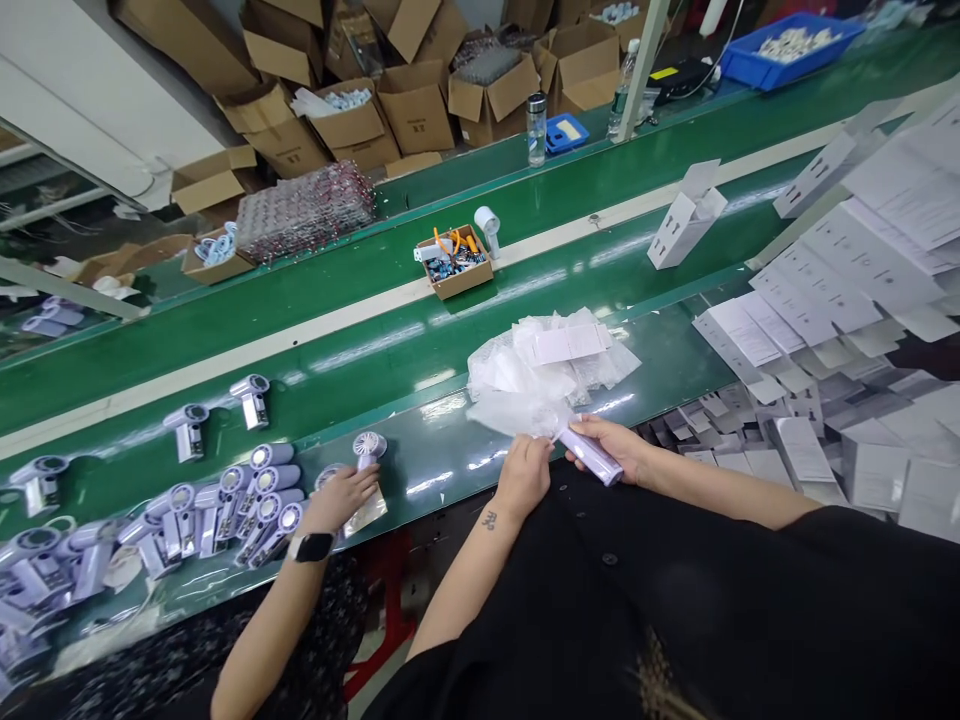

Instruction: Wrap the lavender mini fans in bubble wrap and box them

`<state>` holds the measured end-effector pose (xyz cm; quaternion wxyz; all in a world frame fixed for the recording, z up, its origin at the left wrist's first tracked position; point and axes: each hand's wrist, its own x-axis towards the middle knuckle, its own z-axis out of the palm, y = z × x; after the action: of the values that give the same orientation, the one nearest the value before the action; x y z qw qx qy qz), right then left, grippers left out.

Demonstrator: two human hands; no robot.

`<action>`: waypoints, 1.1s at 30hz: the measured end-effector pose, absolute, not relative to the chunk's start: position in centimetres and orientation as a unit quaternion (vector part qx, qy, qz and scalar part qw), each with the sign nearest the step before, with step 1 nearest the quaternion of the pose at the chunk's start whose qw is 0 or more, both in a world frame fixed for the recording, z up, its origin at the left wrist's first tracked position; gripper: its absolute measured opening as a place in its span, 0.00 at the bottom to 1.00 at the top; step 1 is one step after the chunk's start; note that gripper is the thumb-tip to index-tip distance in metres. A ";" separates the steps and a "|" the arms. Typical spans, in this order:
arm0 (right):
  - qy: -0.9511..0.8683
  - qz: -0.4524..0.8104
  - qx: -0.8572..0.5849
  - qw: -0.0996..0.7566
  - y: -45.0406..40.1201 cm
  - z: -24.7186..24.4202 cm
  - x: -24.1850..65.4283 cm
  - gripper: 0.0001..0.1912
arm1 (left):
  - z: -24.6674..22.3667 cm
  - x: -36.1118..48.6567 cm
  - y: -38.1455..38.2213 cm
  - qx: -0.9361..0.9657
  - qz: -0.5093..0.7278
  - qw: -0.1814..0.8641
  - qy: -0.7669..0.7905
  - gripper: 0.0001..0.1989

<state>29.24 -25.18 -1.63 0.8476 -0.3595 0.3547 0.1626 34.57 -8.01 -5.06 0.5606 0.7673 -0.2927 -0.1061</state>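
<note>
Lilac fan handle (598, 461), below-right of frame centre, axis slanting down-right; right hand (613, 446) grasps it, left hand (525, 477) pinches translucent bag (514, 412) upper-left.

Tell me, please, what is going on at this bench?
The person's right hand grips a lilac handle, while the left hand pinches a thin white bag at its end. To the left, a co-worker's hand is at a small fan; more lilac fans lie beyond. White boxes are piled on the right.
</note>
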 end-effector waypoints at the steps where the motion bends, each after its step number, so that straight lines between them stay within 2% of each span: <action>1: 0.369 0.158 -0.342 0.849 -25.4 -1.7 29.1 0.07 | -5.0 34.7 -8.2 0.768 -0.105 0.558 -0.295 0.06; 5: 0.403 0.202 -0.219 0.865 -26.5 -1.8 28.8 0.07 | -5.2 35.2 -9.3 0.806 -0.092 0.504 -0.296 0.04; 9: 0.371 0.225 -0.057 0.899 -27.5 -2.1 28.6 0.13 | -6.3 35.8 -11.2 0.825 -0.082 0.475 -0.295 0.06; 14: 0.359 0.190 0.024 0.913 -28.0 -3.0 28.3 0.16 | -7.4 35.7 -12.9 0.812 -0.197 0.459 -0.301 0.07; 18: 0.396 0.174 -0.041 0.901 -28.5 -3.4 27.8 0.13 | -5.7 35.2 -12.9 0.775 -0.252 0.478 -0.327 0.07; 21: 0.400 0.186 -0.120 0.889 -29.1 -3.2 27.4 0.11 | -4.1 35.2 -13.1 0.779 -0.207 0.516 -0.292 0.07; 24: 0.412 0.149 -0.193 0.878 -29.6 -2.9 26.9 0.08 | -3.2 35.1 -13.7 0.773 -0.156 0.551 -0.273 0.03; 26: 0.418 0.125 -0.237 0.868 -29.6 -2.7 26.7 0.07 | -3.0 35.0 -14.2 0.769 -0.138 0.557 -0.281 0.04; 31: 0.469 0.025 -0.325 0.821 -29.3 -2.9 25.8 0.06 | -2.5 34.6 -15.4 0.727 -0.226 0.510 -0.400 0.06; 33: 0.478 0.037 -0.371 0.796 -29.9 -2.9 24.7 0.04 | -2.5 34.7 -16.1 0.722 -0.269 0.490 -0.408 0.08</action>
<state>24.74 -29.90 -2.86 0.7955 -0.3707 0.4778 0.0370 34.67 -16.12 -2.47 0.4901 0.7220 -0.4075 -0.2691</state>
